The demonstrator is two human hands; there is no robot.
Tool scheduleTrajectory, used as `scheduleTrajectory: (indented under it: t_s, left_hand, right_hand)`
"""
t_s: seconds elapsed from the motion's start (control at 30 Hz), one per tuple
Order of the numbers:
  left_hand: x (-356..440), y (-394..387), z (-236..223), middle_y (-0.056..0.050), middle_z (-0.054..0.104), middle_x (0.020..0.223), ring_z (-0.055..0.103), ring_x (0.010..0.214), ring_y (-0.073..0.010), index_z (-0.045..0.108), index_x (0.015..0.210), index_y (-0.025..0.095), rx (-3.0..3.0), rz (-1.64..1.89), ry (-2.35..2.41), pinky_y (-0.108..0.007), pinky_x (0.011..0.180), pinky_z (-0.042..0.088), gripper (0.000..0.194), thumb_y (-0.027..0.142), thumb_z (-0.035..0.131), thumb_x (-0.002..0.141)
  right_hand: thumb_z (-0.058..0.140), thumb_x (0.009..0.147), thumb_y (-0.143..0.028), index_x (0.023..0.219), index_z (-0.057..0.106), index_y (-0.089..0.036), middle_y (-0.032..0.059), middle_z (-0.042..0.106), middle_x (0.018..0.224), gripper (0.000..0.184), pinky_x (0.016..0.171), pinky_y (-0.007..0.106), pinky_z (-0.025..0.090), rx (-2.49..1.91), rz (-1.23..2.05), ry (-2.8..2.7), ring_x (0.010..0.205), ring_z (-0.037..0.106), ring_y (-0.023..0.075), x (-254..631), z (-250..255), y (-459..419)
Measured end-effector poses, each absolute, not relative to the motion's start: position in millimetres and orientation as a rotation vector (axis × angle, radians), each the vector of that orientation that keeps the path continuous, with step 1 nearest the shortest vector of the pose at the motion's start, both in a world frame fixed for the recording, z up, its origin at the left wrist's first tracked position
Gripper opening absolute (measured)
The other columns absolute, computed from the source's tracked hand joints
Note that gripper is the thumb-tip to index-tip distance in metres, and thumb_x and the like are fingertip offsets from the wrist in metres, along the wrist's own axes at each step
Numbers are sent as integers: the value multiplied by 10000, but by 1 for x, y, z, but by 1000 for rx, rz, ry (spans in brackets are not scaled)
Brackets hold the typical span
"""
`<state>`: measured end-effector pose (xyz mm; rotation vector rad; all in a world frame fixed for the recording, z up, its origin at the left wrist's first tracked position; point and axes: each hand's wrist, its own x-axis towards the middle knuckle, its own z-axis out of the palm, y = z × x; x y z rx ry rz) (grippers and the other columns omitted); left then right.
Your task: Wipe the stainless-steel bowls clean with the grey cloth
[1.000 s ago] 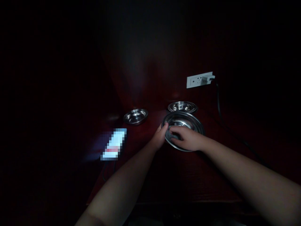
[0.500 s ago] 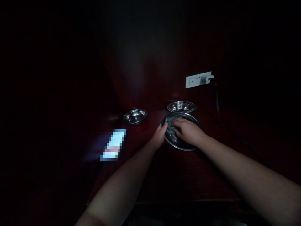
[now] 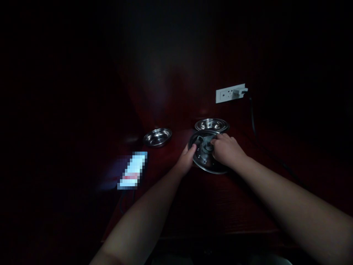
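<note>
A round steel bowl [image 3: 205, 163] is tilted up in front of me, its dark inside facing my way. My left hand [image 3: 186, 159] grips its left rim, thumb on the inner edge and the other fingers hidden behind. Inside the bowl, my right hand [image 3: 228, 150] is closed on a grey-green cloth [image 3: 205, 143] that lies bunched against the upper inner wall. Just behind the held bowl sits another shiny steel bowl [image 3: 211, 124], partly covered by it. A third steel bowl [image 3: 157, 137] rests farther left on the table.
A phone with a lit, blurred screen [image 3: 133, 170] stands at the left of the dark red table [image 3: 215, 213]. On the back wall is a white socket plate [image 3: 230, 93] with a plug in it; its black cable [image 3: 253, 117] runs down to the right. The surroundings are very dark.
My right hand has slid the cloth right along the bowl's inside, and its fingers are more curled. The left hand keeps its hold on the rim. The view has shifted slightly.
</note>
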<state>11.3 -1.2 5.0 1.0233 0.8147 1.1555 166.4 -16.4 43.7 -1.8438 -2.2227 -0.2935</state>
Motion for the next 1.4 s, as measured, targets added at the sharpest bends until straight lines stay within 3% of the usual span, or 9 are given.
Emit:
scheduleTrajectory:
  t_s: [0.17,0.3,0.53,0.87,1.03,1.4]
  left_hand:
    - [10,-1,5,-65,670,1057,619,975,-234,523,1208,244,1041,1121,831,-365,840,488,426,395,546,811]
    - [10,0,4,-61,671,1052,634,928,-238,507,1221,256,1030,1101,837,-358,762,516,451,411,554,800]
    - [11,2,2,-62,660,1092,598,1030,-227,554,1181,227,1061,1162,787,-354,917,447,423,381,581,788]
    - [10,9,-7,-75,649,1109,578,1052,-223,563,1163,188,1097,1219,681,-364,967,385,444,400,601,775]
    - [12,11,-8,-72,649,1098,562,1072,-227,578,1134,181,1080,1260,674,-355,964,381,423,395,606,770]
    - [13,4,-2,-68,660,1078,573,1065,-227,563,1151,183,1058,1210,704,-370,989,366,428,410,581,788]
  right_hand:
    - [518,706,-287,872,671,-154,149,620,995,263,761,401,394,-1919,-259,-2232,963,509,300,174,50,-16]
    - [510,718,-368,860,678,-146,157,653,885,312,658,358,428,-1991,-116,-2287,844,590,283,177,54,-17]
    - [469,747,-477,879,682,-132,158,676,855,427,605,333,442,-2037,36,-2335,776,632,270,174,56,-20]
    - [478,740,-310,861,626,-194,55,653,756,224,557,259,383,-1446,389,-2636,607,558,152,166,49,-30]
    - [475,753,-262,844,578,-178,45,632,777,161,588,248,380,-1169,430,-2607,627,534,132,161,46,-31]
    - [493,778,-208,952,566,-155,89,635,934,197,783,303,416,-1049,94,-2430,859,570,197,153,35,-22]
